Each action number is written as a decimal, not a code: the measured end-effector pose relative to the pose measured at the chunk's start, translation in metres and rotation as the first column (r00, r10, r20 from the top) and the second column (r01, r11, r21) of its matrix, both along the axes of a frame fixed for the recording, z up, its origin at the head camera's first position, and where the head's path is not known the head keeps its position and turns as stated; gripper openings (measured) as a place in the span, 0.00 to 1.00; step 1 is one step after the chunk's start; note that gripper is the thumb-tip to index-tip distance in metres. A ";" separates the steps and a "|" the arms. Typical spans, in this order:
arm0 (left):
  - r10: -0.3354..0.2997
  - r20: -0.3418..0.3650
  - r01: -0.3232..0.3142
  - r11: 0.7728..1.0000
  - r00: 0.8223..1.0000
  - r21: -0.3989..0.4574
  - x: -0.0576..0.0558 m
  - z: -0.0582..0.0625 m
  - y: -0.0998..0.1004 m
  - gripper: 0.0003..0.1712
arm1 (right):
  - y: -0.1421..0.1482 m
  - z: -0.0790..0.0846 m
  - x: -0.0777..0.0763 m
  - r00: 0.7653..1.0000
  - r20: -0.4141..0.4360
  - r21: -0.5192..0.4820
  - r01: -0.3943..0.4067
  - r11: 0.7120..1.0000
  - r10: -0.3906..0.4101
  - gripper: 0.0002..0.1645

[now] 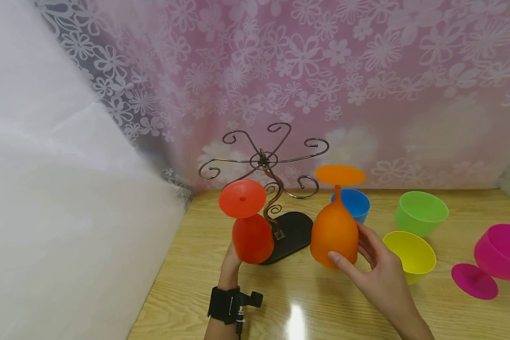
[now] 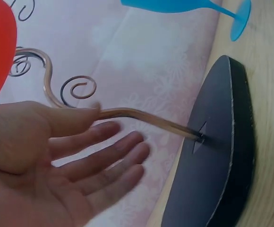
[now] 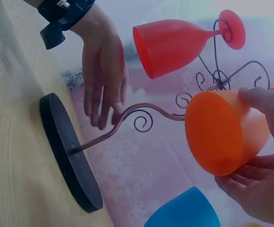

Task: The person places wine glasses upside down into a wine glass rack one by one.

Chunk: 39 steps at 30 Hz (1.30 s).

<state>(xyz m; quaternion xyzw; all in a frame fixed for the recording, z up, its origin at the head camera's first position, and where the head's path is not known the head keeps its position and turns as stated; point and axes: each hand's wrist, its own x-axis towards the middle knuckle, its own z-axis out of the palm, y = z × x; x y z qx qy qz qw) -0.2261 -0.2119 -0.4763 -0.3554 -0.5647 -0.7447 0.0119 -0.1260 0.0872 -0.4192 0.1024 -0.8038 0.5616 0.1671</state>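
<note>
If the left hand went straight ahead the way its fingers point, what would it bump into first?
Probably the stand's curved stem: in the left wrist view, the thumb tip of the left hand overlaps it. Depth is unclear, so the hand might pass beside it.

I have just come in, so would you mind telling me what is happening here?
Someone is working at a hooked metal rack. Their right hand holds an orange goblet upside down beside it. A red goblet hangs upside down from the rack. The left hand is near the rack's curved post, gripping nothing. A blue goblet, a green goblet, a yellow goblet and a pink goblet are on the table, to the rack's right in the head view.
</note>
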 end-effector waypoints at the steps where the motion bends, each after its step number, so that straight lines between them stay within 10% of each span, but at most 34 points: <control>1: 0.000 0.012 -0.001 0.999 1.000 0.033 0.002 0.004 0.002 0.12 | -0.001 0.002 -0.002 1.000 -0.002 0.001 -0.003 1.000 0.003 0.44; 15: 0.011 0.056 -0.022 0.979 0.998 0.204 0.022 0.045 0.027 0.11 | -0.010 0.007 -0.020 1.000 0.010 0.088 0.001 0.996 -0.002 0.46; 26: 0.279 -0.049 -0.278 0.960 0.959 0.032 0.023 0.053 0.038 0.07 | -0.014 0.006 -0.020 0.999 0.026 0.114 -0.050 0.992 0.047 0.47; 39: 0.165 0.146 -0.163 0.986 0.975 -0.024 0.014 0.060 0.037 0.09 | -0.014 0.008 -0.024 0.997 0.018 0.117 -0.077 0.990 0.075 0.48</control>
